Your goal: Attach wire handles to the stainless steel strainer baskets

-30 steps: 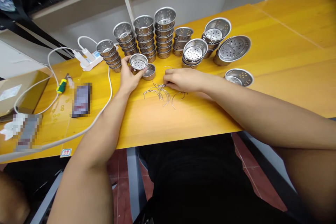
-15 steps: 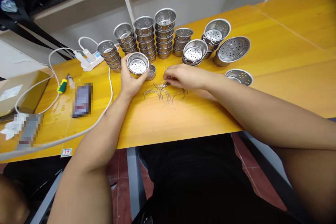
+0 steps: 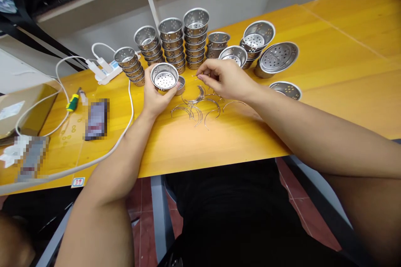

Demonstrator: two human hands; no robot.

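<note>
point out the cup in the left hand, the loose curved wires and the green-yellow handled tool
Held cup [image 3: 164, 79]: head view, its perforated bottom.
Curved wires [image 3: 198, 100]: head view, their densest bunch.
Green-yellow tool [image 3: 73, 103]: head view, its handle.

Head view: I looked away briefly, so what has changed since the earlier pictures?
The right hand has moved up and forward off the pile of curved wires and now appears to pinch one. The left hand has raised its perforated cup slightly toward the camera, keeping hold. The cup stacks and screwdriver stayed put.

Left hand [image 3: 156, 99] holding cup [image 3: 165, 78] (perforated), right hand [image 3: 230, 78] near curved wires [image 3: 199, 97]
</note>
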